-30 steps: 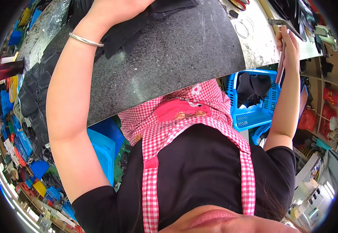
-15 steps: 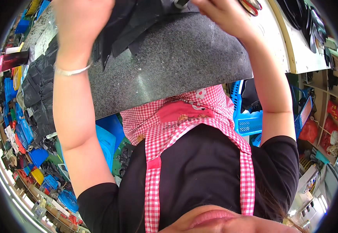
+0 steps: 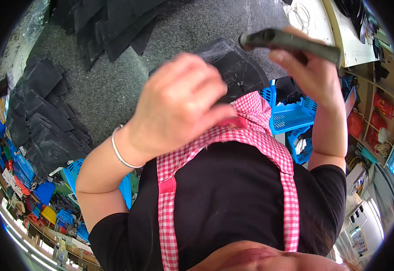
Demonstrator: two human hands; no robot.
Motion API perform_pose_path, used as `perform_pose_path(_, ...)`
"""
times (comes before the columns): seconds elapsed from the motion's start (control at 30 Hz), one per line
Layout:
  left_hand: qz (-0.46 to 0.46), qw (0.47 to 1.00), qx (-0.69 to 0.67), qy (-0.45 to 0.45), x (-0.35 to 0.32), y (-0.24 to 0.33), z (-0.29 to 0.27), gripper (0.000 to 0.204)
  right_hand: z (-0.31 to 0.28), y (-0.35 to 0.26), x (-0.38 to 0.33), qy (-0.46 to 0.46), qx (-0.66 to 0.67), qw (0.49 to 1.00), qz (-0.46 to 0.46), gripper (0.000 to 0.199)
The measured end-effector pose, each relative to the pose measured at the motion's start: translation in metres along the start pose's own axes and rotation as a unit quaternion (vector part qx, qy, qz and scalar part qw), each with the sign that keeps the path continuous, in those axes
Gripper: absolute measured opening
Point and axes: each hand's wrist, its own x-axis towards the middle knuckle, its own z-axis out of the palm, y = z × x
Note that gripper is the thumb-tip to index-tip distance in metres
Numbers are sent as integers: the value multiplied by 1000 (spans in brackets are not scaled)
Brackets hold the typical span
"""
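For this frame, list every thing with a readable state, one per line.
Left hand: fingers curled, gripping the black sheet's near edge.
Right hand: closed around a dark flat tool, raised above the table.
Tool: held roughly level, off the table.
Black sheet: lying on the grey table, partly hidden by the left hand.
Black pieces: stacked overlapping at the table's far side.
Blue basket: upright beside the table; contents unclear.

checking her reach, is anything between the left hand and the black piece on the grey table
Nothing visible: the left hand is raised right before the curved black piece of material on the speckled grey table. Whether they touch cannot be told.
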Motion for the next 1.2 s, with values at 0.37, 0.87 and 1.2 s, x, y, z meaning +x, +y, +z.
perform_pose_path(0.37,-137,989,55,31,23,-31,15,47,26,2,19,-32,-181,974,-133,24)
perform_pose_path(0.87,22,986,157,43,22,-52,23,39,23,-1,24,-58,-208,973,-83,16)
perform_pose_path(1.2,5,996,69,58,11,-63,15,30,33,-6,27,-49,-274,957,-76,14)
